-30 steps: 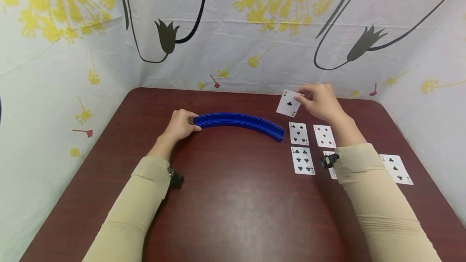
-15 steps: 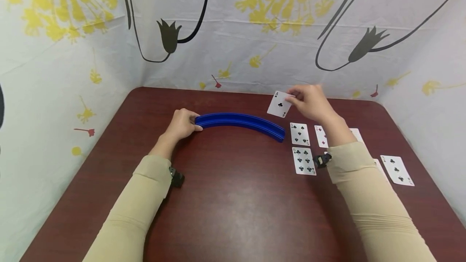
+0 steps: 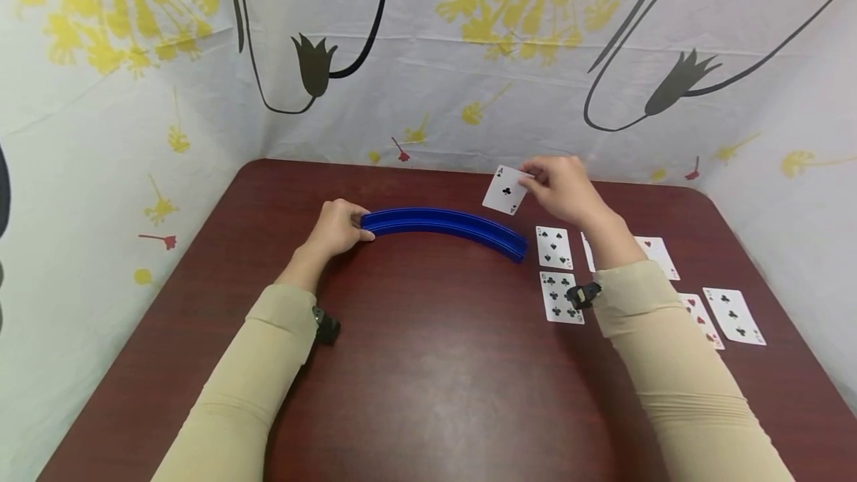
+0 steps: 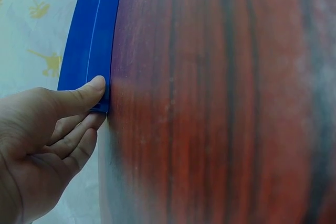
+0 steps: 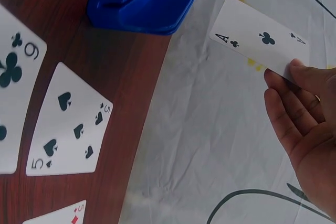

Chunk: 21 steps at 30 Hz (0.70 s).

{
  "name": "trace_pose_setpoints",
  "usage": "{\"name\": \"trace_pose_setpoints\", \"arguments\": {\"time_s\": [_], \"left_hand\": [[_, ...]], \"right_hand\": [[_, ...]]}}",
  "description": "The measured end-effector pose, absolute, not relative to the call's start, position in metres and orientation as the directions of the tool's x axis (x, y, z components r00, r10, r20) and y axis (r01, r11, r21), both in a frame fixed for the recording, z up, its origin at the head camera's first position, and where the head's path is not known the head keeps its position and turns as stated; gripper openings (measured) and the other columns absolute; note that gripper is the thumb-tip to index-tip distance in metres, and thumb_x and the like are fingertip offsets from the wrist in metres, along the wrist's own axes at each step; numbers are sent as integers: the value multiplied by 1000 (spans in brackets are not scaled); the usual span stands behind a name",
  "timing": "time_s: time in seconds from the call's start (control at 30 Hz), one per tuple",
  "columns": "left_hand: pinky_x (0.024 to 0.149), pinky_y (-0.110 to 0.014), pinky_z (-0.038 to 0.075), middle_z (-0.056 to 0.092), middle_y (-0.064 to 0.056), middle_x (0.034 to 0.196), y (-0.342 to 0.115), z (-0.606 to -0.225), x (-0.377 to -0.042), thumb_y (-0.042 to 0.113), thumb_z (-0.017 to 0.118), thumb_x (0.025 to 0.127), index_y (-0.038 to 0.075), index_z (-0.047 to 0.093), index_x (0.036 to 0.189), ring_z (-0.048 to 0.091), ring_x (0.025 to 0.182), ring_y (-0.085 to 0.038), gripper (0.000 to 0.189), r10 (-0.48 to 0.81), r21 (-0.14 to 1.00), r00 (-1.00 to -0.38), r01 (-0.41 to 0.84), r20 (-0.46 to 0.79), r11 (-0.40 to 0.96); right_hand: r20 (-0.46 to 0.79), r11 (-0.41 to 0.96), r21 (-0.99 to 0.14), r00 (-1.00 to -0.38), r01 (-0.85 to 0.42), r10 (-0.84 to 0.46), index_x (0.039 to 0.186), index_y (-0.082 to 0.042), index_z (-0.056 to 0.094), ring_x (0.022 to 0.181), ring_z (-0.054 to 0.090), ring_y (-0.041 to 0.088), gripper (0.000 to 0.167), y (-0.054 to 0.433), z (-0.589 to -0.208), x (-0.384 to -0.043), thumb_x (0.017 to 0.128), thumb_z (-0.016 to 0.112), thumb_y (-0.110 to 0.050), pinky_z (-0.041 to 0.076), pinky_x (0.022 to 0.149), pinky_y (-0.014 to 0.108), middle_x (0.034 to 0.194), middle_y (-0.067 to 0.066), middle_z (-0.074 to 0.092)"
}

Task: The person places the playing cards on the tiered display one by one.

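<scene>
A curved blue playing card holder (image 3: 445, 223) with a long groove lies toward the back of the table. My left hand (image 3: 337, 229) pinches its left end; in the left wrist view the thumb (image 4: 86, 95) lies on top of the holder, with the fingers at its edge. Between thumb and fingers, my right hand (image 3: 562, 188) pinches the ace of clubs (image 3: 502, 192) by one edge. The ace is raised behind the holder's right part, face toward me, tilted and apart from it. In the right wrist view the holder's end (image 5: 136, 9) is beside the ace (image 5: 257, 38).
Several playing cards lie face up at the right: a five of spades (image 3: 554, 248), a six of clubs (image 3: 552, 288), a three of clubs (image 3: 734, 316) and red cards partly under the right arm. A patterned white cloth (image 3: 415, 117) hangs behind the dark red table (image 3: 428, 363).
My right hand has carried the ace of clubs leftward, toward the space behind the holder, uncovering red cards at the right. The left hand keeps its grip on the holder's end.
</scene>
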State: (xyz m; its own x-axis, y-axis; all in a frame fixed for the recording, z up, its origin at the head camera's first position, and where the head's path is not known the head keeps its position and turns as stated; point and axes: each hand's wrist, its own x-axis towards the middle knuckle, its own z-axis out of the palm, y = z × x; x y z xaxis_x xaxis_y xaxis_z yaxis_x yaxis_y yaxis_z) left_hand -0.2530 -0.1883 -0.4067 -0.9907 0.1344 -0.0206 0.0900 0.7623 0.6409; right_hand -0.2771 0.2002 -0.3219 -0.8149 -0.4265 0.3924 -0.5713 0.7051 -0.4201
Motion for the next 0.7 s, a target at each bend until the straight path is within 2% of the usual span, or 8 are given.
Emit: {"name": "trace_pose_setpoints", "arguments": {"time_s": [0.37,0.7], "left_hand": [[92,-45,54,71,-19,113,-188,-405,-254,14,84,85,0,71,125,66,105,-30,44,140,636,-990,94,-23,766],[93,-47,54,70,-19,116,-189,-407,-253,16,84,85,0,71,126,65,108,-31,46,142,630,-990,98,-19,770]], "right_hand": [[392,674,-437,-800,-596,-453,109,7,74,81,74,34,18,186,-326,-284,94,71,-3,58,76,49,99,23,74],[405,661,-419,-780,-622,-477,106,3,75,76,73,31,16,168,-325,-286,94,72,-6,55,75,47,91,18,75]]}}
